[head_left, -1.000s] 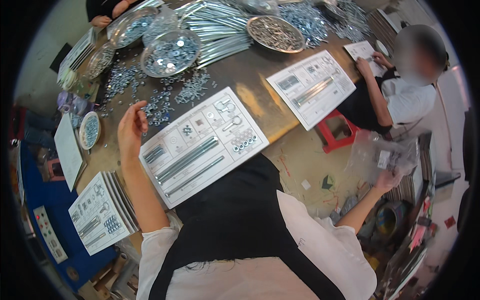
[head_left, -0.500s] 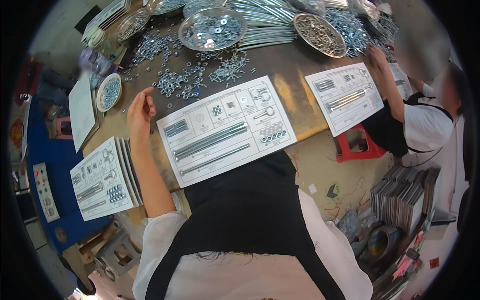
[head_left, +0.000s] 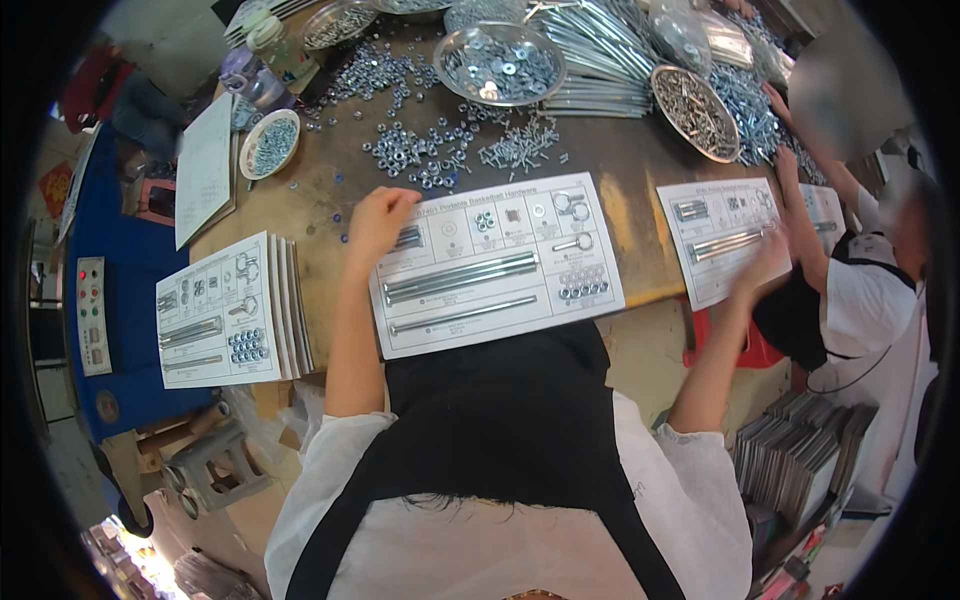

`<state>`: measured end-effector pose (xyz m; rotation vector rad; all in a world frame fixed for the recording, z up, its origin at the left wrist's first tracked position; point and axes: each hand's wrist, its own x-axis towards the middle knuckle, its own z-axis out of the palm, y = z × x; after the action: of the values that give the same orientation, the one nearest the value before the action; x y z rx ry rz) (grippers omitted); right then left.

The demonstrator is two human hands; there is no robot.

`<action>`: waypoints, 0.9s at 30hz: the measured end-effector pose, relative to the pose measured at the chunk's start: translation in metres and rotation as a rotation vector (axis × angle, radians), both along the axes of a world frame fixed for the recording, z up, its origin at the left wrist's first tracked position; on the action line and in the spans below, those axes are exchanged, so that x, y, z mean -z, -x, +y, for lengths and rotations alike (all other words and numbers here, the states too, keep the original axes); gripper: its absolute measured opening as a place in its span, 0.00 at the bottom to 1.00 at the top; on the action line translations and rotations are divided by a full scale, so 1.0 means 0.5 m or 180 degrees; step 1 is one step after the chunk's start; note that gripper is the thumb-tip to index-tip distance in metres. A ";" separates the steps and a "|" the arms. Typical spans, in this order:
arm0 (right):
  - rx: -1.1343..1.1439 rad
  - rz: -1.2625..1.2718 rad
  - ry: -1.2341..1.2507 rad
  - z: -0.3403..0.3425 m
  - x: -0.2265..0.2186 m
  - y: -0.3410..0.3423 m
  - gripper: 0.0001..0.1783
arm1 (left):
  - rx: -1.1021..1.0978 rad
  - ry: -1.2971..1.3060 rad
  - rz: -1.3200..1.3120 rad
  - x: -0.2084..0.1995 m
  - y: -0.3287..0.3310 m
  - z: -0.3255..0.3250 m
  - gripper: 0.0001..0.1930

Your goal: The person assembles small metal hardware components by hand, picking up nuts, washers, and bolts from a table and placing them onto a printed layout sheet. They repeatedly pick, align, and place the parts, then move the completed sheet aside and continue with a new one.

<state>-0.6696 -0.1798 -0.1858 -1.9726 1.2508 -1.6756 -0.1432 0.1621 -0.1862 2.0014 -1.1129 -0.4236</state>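
Note:
In front of me at the table's edge lies a white printed hardware card, carrying long bolts, short bolts, nuts, washers and ring pins in its printed boxes. My left hand is over the card's upper left corner, beside the short bolts. Its fingers are bent and pressed together; what they hold, if anything, is hidden. My right hand reaches out to the right, at the lower right side of a second hardware card. Motion smears its fingers.
Loose nuts and small screws are heaped beyond my card, with a metal bowl of washers, a bowl of screws and long rods. Stacked cards stand left. A co-worker's arm reaches in at right.
My left hand has moved from beside the card onto its upper left corner. My right hand has come into view, reaching to the second card. The whole view has shifted.

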 end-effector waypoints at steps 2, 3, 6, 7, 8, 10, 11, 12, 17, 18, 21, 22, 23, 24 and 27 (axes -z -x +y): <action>-0.2457 0.0247 -0.1478 0.228 -0.157 -0.413 0.20 | -0.0284 -0.0261 -0.0436 0.001 0.028 0.010 0.11; -0.2709 0.1124 -0.1912 0.268 -0.131 -0.502 0.16 | -0.0239 -0.0269 -0.0392 -0.024 0.057 -0.002 0.10; -0.2888 0.1420 -0.1426 0.354 -0.033 -0.710 0.15 | -0.0344 -0.0124 -0.0389 -0.024 0.069 -0.004 0.08; -0.2834 0.1567 -0.1254 0.367 -0.017 -0.750 0.15 | -0.0431 0.0004 -0.0470 -0.023 0.062 -0.001 0.08; -0.2744 0.1589 -0.1086 0.370 -0.003 -0.772 0.15 | -0.0512 0.0129 -0.0553 -0.021 0.054 -0.002 0.08; -0.2554 0.1621 -0.0760 0.384 0.021 -0.811 0.15 | -0.0551 0.0131 -0.0678 -0.004 0.028 -0.017 0.08; -0.2566 0.1720 -0.0824 0.386 0.028 -0.822 0.15 | -0.0555 0.0135 -0.0744 0.002 0.014 -0.030 0.08; -0.2557 0.1830 -0.0889 0.381 0.032 -0.821 0.15 | -0.0583 0.0043 -0.0763 0.004 0.009 -0.047 0.09; -0.2777 0.1866 -0.0998 0.362 0.039 -0.816 0.13 | -0.0303 -0.0444 -0.0887 0.002 -0.010 -0.090 0.09; -0.2801 0.1841 -0.0996 0.359 0.039 -0.810 0.12 | -0.0283 -0.0473 -0.0976 0.003 -0.014 -0.093 0.09; -0.2823 0.1637 -0.1158 0.341 0.033 -0.790 0.12 | -0.0188 -0.0744 -0.0914 -0.009 -0.028 -0.093 0.07; -0.2832 0.1486 -0.1320 0.333 0.023 -0.780 0.12 | -0.0198 -0.0751 -0.0895 -0.016 -0.032 -0.082 0.07; -0.2838 0.1332 -0.1479 0.323 0.011 -0.768 0.12 | -0.0209 -0.0758 -0.0877 -0.019 -0.034 -0.073 0.07; -0.2776 0.1187 -0.1459 0.317 -0.006 -0.754 0.13 | -0.0266 -0.0805 -0.0950 -0.020 -0.032 -0.057 0.07; -0.2738 0.0758 -0.1950 0.271 -0.010 -0.713 0.13 | -0.0132 -0.0380 -0.0951 0.016 -0.022 -0.045 0.08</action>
<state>-0.3129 -0.0442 -0.1808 -1.9012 0.6644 -0.5751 -0.1320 0.1399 -0.1945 2.2412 -1.2480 -0.1752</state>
